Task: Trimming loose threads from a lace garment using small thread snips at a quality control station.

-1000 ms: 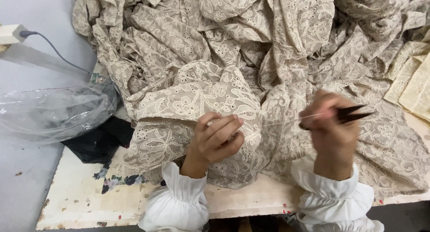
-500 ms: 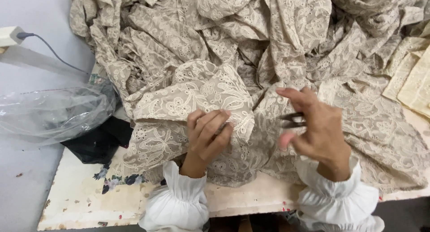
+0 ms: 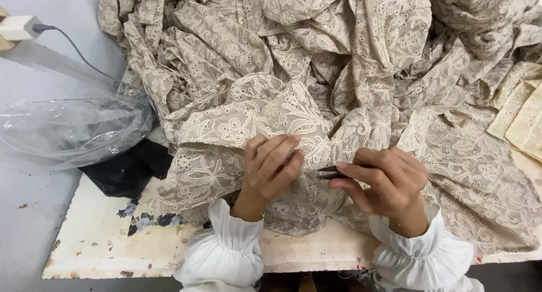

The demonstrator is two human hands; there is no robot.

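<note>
Closest to the camera are two puffy white sleeve cuffs at the edge of the worn white table with chipped paint. Just above them, the left hand is curled around a fold of the big beige lace cloth with white flower stitching, with its fingers bent and pinching the cloth tight. The right hand is closed around a small dark pair of snips, and the tip points at the spot the left hand holds up.

To do this bit well, I think the left hand should keep the fold stretched and still, and the snips should touch only the loose thread — not the lace, which has many little holes and could tear easily.

Some things are hard to see. The fingers cover most of the snips, so I cannot tell if the blades are apart or together. No thread shows up against the busy pattern.

To the left lies a crumpled clear plastic bag on top of a black piece of cloth. Farther back, the lace piles up high and runs off the top — its full size is hidden. A grey cable with a white plug sits at the far left.
</note>
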